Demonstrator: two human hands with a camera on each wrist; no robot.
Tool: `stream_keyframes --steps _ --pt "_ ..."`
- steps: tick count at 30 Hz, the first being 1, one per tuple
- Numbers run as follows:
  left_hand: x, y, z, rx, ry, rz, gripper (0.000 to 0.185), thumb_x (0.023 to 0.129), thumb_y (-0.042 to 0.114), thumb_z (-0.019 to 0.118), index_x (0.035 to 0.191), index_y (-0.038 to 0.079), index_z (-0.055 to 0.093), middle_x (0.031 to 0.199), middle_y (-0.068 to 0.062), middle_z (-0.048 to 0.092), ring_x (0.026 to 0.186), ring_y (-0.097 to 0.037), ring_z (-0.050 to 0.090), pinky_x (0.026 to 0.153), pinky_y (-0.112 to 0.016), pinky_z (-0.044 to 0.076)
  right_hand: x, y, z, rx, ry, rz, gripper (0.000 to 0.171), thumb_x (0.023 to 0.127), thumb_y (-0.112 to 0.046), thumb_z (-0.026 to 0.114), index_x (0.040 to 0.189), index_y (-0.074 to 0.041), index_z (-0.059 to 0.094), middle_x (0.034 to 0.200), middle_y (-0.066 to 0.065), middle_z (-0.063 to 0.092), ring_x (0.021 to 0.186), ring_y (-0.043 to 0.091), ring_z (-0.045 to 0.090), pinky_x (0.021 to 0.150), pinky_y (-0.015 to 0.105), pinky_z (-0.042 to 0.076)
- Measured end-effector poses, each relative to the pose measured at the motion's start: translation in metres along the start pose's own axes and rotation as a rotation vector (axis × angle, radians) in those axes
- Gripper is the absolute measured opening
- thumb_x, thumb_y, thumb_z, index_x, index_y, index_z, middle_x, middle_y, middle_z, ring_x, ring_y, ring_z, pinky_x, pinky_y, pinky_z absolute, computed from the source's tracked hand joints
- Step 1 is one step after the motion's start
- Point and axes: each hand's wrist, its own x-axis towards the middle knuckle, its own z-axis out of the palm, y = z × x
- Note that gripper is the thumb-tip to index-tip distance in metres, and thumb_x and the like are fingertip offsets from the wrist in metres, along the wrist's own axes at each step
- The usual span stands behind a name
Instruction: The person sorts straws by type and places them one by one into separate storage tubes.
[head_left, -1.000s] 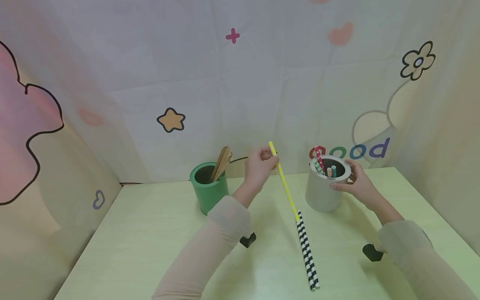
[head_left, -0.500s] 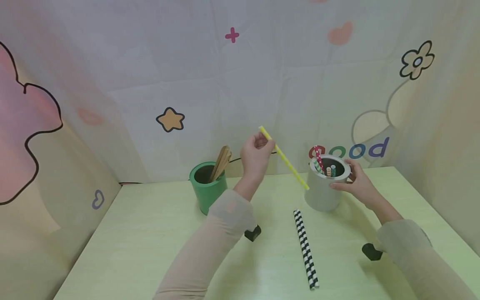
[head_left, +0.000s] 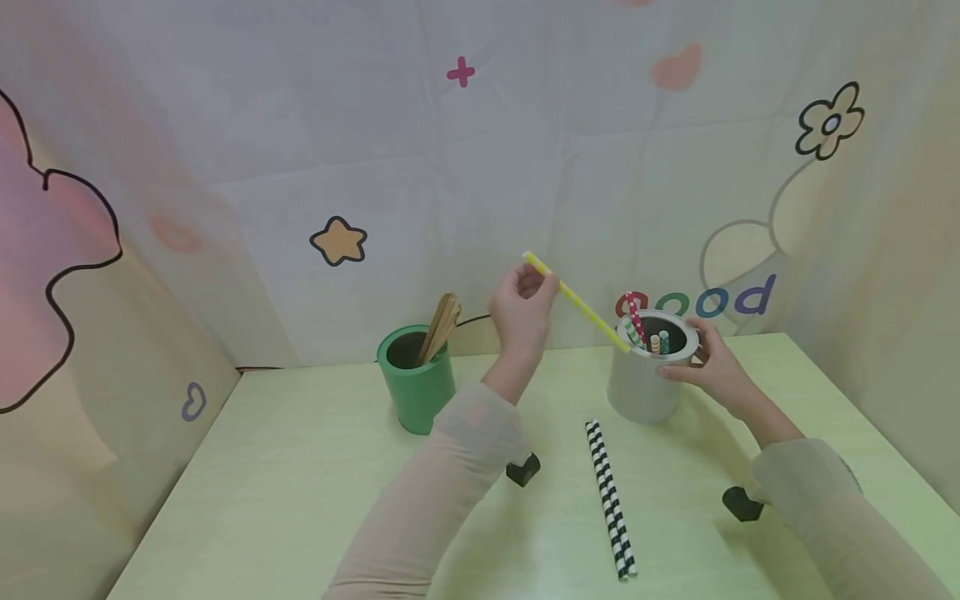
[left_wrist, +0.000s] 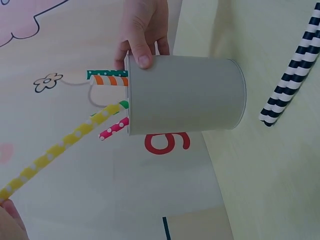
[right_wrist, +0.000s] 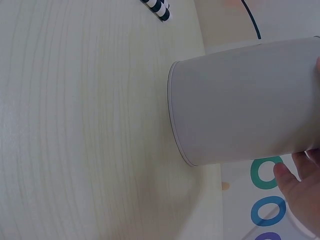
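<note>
Left hand: the left hand (head_left: 522,310) is pinching the yellow straw (head_left: 576,302) near its upper end and holding it raised above the table (head_left: 300,483).
Yellow straw: a second ago its lower end was resting down by the striped straw (head_left: 610,498); now it is slanting through the air, its lower tip coming in at the rim of the grey cup (head_left: 642,382), where the left wrist view shows it reaching the mouth (left_wrist: 65,145).
Right hand: the right hand (head_left: 712,371) is keeping its fingers curled around the far side of the grey cup, thumb at the rim (left_wrist: 142,50), steadying it as before.
Grey cup: it is standing on the table with several patterned straws (head_left: 648,337) poking out of it.
Meaning: the straw is likely heading into the cup.
Striped straw: lying flat in front of the cup, untouched.
Green cup: the green cup (head_left: 416,387) is standing left of the hands with wooden sticks (head_left: 440,327) in it.
</note>
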Motion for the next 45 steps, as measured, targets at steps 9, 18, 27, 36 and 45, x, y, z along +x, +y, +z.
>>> stream_keyframes --steps 9,18,27,36,45 --pt "-0.003 -0.001 0.01 -0.04 0.016 -0.022 0.02 0.074 0.008 0.065 0.093 0.003 0.061 0.085 -0.006 0.064 0.074 -0.007 0.058 0.07 -0.019 0.05 0.0 0.0 0.0 -0.01 0.001 0.001 0.09 0.078 -0.02 0.067 0.137 -0.003 0.0 0.141 0.023 0.016 0.131 0.042 0.016 0.1 0.053 0.025" --pt "-0.007 -0.005 0.024 -0.033 0.003 -0.029 0.018 0.075 0.008 0.066 0.092 0.003 0.062 0.086 -0.007 0.065 0.075 -0.008 0.061 0.07 -0.017 0.05 0.0 0.0 -0.001 -0.003 0.001 0.007 0.091 0.078 -0.02 0.067 0.137 -0.004 0.0 0.142 0.023 0.014 0.131 0.042 0.014 0.101 0.055 0.024" --pt "-0.015 -0.015 0.035 0.039 -0.032 -0.063 0.016 0.077 0.014 0.066 0.091 0.008 0.064 0.086 -0.002 0.066 0.076 -0.007 0.061 0.068 -0.016 0.05 -0.001 -0.001 0.0 -0.004 -0.002 0.01 0.091 0.078 -0.02 0.067 0.137 -0.005 -0.001 0.141 0.022 0.014 0.131 0.041 0.015 0.101 0.055 0.024" --pt "-0.029 -0.022 0.044 0.128 -0.113 -0.04 0.017 0.079 0.02 0.066 0.093 0.009 0.064 0.087 0.0 0.065 0.077 -0.005 0.061 0.068 -0.014 0.05 0.0 0.0 0.0 -0.015 -0.001 0.004 0.089 0.078 -0.02 0.067 0.137 -0.006 0.001 0.139 0.021 0.018 0.13 0.041 0.019 0.101 0.054 0.026" --pt "-0.045 -0.032 0.052 0.245 -0.225 0.004 0.013 0.08 0.019 0.064 0.091 0.011 0.064 0.087 0.0 0.067 0.076 -0.003 0.062 0.066 -0.011 0.048 -0.001 0.0 -0.001 -0.008 0.007 0.007 0.092 0.078 -0.021 0.067 0.138 -0.006 -0.002 0.141 0.023 0.016 0.131 0.043 0.014 0.1 0.057 0.024"
